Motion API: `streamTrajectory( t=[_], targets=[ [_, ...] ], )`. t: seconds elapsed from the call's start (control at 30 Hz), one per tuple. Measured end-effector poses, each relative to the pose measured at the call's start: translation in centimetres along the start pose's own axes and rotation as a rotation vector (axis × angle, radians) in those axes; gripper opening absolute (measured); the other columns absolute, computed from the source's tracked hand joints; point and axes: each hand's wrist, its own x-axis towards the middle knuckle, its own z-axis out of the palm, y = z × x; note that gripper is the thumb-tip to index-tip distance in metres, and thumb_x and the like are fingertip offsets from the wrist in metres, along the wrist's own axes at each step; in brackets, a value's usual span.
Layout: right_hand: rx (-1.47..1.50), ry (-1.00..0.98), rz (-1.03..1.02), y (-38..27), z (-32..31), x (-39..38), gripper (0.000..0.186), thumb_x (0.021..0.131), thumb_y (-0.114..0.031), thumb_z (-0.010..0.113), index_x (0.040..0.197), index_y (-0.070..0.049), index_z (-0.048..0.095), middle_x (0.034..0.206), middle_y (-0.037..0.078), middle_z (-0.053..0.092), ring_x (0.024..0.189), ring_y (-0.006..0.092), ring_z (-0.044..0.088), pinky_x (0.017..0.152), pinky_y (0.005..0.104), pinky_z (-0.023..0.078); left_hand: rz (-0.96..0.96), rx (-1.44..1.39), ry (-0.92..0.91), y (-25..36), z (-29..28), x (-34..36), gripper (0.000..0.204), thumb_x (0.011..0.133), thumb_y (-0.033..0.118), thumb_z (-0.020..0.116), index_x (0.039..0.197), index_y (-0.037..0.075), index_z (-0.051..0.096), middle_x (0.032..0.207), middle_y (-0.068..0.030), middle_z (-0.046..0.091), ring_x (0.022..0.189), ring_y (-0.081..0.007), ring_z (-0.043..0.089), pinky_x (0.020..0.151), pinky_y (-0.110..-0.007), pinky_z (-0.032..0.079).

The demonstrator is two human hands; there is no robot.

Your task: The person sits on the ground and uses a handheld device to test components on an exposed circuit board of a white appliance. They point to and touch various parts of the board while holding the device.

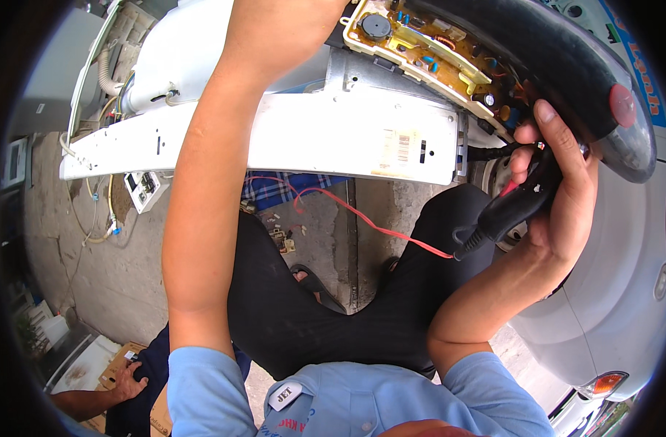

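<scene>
Gripping tool (513,195), right hand (572,164); left hand (298,28), grip unclear; black tube (548,62) overlapping circuit board (413,52).

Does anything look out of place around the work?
Small loose parts lie scattered near the left sandal, in no visible container. The circuit board is uncovered and slants against the long white panel. I see no clear damage.

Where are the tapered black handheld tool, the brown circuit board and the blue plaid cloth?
Tapered black handheld tool (518,205): head view, on its body.
Brown circuit board (411,45): head view, on its component side.
Blue plaid cloth (272,194): head view, toward its left part.
</scene>
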Motion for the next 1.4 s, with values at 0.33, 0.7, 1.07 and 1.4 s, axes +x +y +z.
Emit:
streamTrajectory(
  t=[0.33, 0.7, 1.07, 1.4],
  targets=[
    [-0.001, -0.014, 0.049, -0.3, -0.2, 0.0, 0.025, 0.091, -0.018, 0.077, 0.104, 0.002, 0.071, 0.077, 0.010, 0.071, 0.054, 0.0138, 0.063, 0.048, 0.0247, 0.049, -0.023, -0.049, 0.014, -0.6, 0.2, 0.1, 0.012, 0.100, 0.005, 0.067, 0.099, -0.006, 0.072, 0.086, -0.0070, 0.076, 0.076, -0.0068, 0.066, 0.069, -0.021, 0.052],
    [0.003, 0.027, 0.066, -0.2, 0.2, 0.1, 0.035, 0.091, -0.018, 0.077, 0.117, 0.003, 0.065, 0.073, 0.005, 0.065, 0.049, 0.0097, 0.058, 0.043, 0.0203, 0.046, 0.092, 0.172, 0.191, -1.0, -0.9, 0.4, 0.024, 0.105, 0.017, 0.062, 0.100, -0.004, 0.073, 0.084, -0.0045, 0.072, 0.080, -0.0081, 0.065, 0.076, -0.024, 0.052],
    [-0.009, -0.025, 0.047, 0.0, -0.3, 0.0, 0.029, 0.090, -0.021, 0.077, 0.107, 0.002, 0.071, 0.075, 0.009, 0.070, 0.054, 0.0143, 0.063, 0.049, 0.0246, 0.048, 0.562, 0.167, 0.479, 0.7, 3.2, -7.1, 0.016, 0.100, 0.013, 0.070, 0.092, -0.001, 0.066, 0.088, -0.0076, 0.065, 0.076, -0.0184, 0.062, 0.075, -0.036, 0.055],
    [0.095, 0.044, 0.047, 0.3, 0.0, 0.1, 0.028, 0.091, -0.022, 0.078, 0.104, 0.000, 0.067, 0.071, 0.009, 0.068, 0.051, 0.0139, 0.062, 0.045, 0.0240, 0.048, 0.562, 0.830, 0.065, 0.4, 5.1, -10.4, 0.038, 0.079, 0.013, 0.080, 0.117, 0.011, 0.074, 0.122, -0.0031, 0.068, 0.114, -0.0275, 0.061, 0.091, -0.040, 0.048]
  ],
)
